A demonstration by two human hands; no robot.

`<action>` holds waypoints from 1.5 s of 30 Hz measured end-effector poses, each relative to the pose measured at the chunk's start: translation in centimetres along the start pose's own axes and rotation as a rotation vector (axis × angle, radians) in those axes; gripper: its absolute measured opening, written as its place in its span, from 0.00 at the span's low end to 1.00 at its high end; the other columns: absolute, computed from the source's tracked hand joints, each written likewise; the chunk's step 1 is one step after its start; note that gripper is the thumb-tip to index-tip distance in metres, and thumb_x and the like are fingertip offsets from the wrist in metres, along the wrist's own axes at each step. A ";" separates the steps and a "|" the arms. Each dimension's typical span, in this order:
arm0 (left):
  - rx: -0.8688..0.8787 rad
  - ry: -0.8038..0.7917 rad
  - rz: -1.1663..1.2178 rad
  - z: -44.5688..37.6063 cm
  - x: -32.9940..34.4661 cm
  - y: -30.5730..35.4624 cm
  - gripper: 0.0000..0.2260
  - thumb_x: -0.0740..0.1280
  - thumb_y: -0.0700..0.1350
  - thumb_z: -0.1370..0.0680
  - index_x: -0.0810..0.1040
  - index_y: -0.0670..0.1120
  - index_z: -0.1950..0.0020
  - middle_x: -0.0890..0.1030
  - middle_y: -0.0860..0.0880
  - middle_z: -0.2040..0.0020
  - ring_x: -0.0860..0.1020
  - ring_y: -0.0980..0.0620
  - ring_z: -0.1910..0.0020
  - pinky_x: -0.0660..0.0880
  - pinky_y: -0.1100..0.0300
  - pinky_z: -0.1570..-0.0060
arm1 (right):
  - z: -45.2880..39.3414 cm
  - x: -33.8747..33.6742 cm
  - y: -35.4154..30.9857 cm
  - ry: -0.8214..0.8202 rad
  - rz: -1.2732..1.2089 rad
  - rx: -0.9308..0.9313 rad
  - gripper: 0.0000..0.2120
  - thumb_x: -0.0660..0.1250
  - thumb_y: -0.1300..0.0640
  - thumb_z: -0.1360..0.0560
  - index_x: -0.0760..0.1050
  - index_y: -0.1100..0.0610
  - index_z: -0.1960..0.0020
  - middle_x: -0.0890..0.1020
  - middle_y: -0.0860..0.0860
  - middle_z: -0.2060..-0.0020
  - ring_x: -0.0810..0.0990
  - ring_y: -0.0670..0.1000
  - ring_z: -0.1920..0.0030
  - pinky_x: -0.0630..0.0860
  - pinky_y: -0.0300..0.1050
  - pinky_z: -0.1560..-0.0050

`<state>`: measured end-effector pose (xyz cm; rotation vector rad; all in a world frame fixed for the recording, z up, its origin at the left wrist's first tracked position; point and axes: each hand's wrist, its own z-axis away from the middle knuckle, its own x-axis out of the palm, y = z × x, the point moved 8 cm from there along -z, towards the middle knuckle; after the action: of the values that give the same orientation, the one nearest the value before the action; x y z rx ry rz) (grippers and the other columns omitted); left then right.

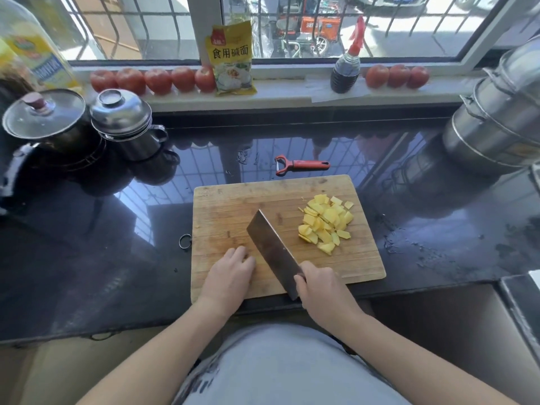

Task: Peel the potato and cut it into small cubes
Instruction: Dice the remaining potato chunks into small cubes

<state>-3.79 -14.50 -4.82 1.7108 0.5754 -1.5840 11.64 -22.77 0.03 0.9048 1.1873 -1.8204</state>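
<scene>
Strong daylight pours in through the window [350, 24] at the far edge, overexposing the street outside. The glossy black counter [87, 244] mirrors the window bars as pale glare across its middle. The cutting board [233, 206] is evenly lit, with soft shadows. Wide-angle distortion bends the pots at both side edges; the oil bottle [29, 45] in the far left corner is blurred.

tomatoes [157, 80], soda packet [232, 58], sauce bottle [346, 71], pots [122, 124]
</scene>
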 end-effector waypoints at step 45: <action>-0.295 -0.133 0.220 -1.3 -0.4 -0.1 0.08 0.65 0.49 0.17 0.71 0.49 0.55 0.74 0.51 0.55 0.77 0.47 0.53 0.77 0.52 0.52 | -2.0 -1.4 -0.8 0.070 0.052 -0.061 0.07 0.57 0.51 0.15 0.72 0.52 0.47 0.82 0.51 0.59 0.82 0.55 0.61 0.81 0.51 0.61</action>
<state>-3.05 -13.37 -4.46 1.3872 0.5070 -1.3698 11.89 -20.41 0.93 0.9628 1.2445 -1.7148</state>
